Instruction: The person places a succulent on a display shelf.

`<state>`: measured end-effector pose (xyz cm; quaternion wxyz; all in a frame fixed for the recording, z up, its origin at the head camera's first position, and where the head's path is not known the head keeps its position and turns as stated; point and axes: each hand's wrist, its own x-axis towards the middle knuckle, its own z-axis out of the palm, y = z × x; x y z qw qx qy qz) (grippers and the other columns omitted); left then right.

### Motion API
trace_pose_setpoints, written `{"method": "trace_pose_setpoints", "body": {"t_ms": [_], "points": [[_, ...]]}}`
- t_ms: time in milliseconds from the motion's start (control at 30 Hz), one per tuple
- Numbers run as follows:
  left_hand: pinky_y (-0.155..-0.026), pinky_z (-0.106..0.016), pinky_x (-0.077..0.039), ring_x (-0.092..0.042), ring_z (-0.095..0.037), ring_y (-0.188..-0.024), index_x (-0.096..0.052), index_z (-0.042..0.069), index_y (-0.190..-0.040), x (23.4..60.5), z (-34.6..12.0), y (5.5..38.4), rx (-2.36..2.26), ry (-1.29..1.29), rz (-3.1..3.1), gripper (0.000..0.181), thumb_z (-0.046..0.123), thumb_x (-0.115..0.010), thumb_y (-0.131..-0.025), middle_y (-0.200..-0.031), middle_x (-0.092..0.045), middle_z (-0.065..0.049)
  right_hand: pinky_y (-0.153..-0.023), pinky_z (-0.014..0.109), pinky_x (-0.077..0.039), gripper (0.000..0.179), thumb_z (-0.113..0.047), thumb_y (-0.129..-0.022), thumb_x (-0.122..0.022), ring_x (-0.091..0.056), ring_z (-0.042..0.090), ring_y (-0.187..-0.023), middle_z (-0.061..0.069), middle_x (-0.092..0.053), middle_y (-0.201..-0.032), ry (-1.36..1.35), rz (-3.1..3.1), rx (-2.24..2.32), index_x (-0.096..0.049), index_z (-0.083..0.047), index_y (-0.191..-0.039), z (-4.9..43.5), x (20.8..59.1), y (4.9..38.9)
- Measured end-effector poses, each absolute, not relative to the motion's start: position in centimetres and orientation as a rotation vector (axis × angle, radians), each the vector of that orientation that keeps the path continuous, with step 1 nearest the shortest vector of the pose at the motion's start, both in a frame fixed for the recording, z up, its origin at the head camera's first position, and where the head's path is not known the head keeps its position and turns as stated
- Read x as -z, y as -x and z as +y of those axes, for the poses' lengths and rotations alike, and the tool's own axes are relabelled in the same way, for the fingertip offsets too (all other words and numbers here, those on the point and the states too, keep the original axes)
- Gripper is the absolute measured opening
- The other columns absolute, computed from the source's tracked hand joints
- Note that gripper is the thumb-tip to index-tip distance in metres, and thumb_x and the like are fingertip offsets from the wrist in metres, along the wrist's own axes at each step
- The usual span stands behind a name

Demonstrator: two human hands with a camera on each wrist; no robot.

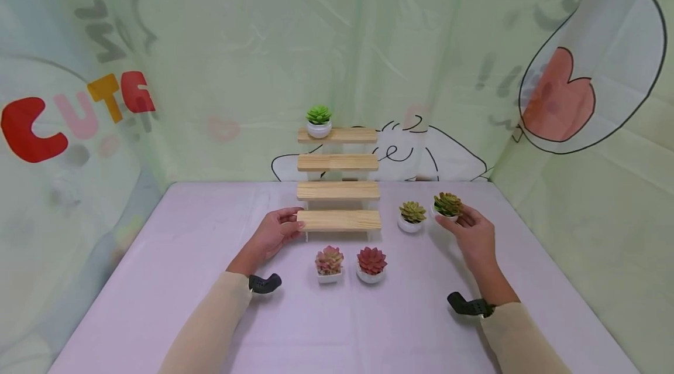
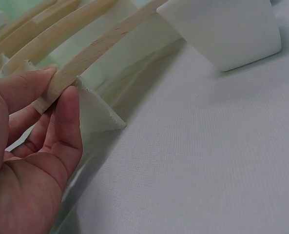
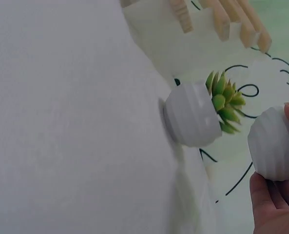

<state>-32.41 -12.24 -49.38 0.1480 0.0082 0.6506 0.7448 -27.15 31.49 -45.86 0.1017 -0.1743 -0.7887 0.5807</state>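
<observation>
The left hand (image 1: 276, 232) pinches the left end of the lowest step (image 1: 339, 220) of a four-tier wooden display stand (image 1: 339, 190), the board caught between thumb and fingers. The right hand (image 1: 476, 236) holds a dark green succulent with reddish tips (image 1: 447, 205) in a ribbed white pot, its thumb and fingers spread around the pot; the right wrist view shows this pot raised off the bench (image 1: 326, 333).

Just left of it, to the right of the stand, a yellow-green succulent (image 1: 412, 217) stands upright on the bench in a similar ribbed white pot. On the near side of the stand, two more plants stand side by side, apart from each other: a pink succulent (image 1: 329, 264) in a square white pot on the left and a red succulent (image 1: 371, 265) in a round white pot on the right. A bright green succulent (image 1: 318, 122) in a round white pot sits at the left of the top, farthest step. Behind the stand hangs a pale green curtain (image 1: 237, 69) with printed line drawings.
</observation>
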Motion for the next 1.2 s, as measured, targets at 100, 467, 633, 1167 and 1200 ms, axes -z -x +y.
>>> {"method": "trace_pose_setpoints", "body": {"t_ms": [100,467,633,1167,1200], "points": [[-0.078,-0.024,-0.062,-0.066,-0.015,-0.093,-0.053,-0.002,-0.145,49.4,-12.3,32.4,-2.141,-0.021,1.873,0.052,-0.004,-0.066,-0.095,-0.110,-0.062,-0.008,-0.095,0.010,-0.051,0.087,-0.037,-0.085,-0.084,-0.050,0.026,-0.141,0.013,-0.049,-0.156,0.471,-2.324,-1.732,-0.041,-0.010,-0.157,30.7,45.3,27.4],[-0.078,-0.024,-0.062,-0.066,-0.016,-0.094,-0.053,0.000,-0.145,49.2,-12.4,32.6,-2.126,0.004,1.878,0.052,-0.004,-0.066,-0.095,-0.111,-0.059,-0.009,-0.102,0.021,-0.053,0.085,-0.039,-0.085,-0.084,-0.055,0.027,-0.137,0.015,-0.053,-0.152,0.319,-2.362,-1.758,-0.044,-0.011,-0.155,27.9,43.7,28.7],[-0.078,-0.024,-0.062,-0.066,-0.017,-0.094,-0.051,-0.003,-0.146,49.2,-12.4,32.6,-2.126,-0.023,1.880,0.053,-0.004,-0.066,-0.095,-0.112,-0.059,-0.010,-0.111,0.036,-0.049,0.083,-0.039,-0.086,-0.083,-0.055,0.026,-0.135,0.012,-0.054,-0.152,0.282,-2.406,-1.742,-0.045,-0.012,-0.155,26.5,43.0,29.5],[-0.081,-0.026,-0.062,-0.066,-0.016,-0.096,-0.052,0.000,-0.147,49.1,-12.3,32.4,-2.105,-0.023,1.893,0.053,-0.001,-0.068,-0.095,-0.114,-0.061,-0.011,-0.095,0.019,-0.056,0.078,-0.040,-0.085,-0.084,-0.058,0.025,-0.127,0.012,-0.059,-0.146,0.174,-2.418,-1.681,-0.052,-0.013,-0.151,23.4,40.8,31.2],[-0.081,-0.026,-0.062,-0.066,-0.016,-0.096,-0.052,0.000,-0.147,49.1,-12.3,32.4,-2.104,-0.023,1.894,0.054,-0.001,-0.067,-0.095,-0.114,-0.061,-0.011,-0.093,0.017,-0.056,0.077,-0.040,-0.085,-0.083,-0.058,0.025,-0.126,0.012,-0.059,-0.146,0.162,-2.418,-1.674,-0.052,-0.013,-0.151,23.3,40.6,31.3]]}}
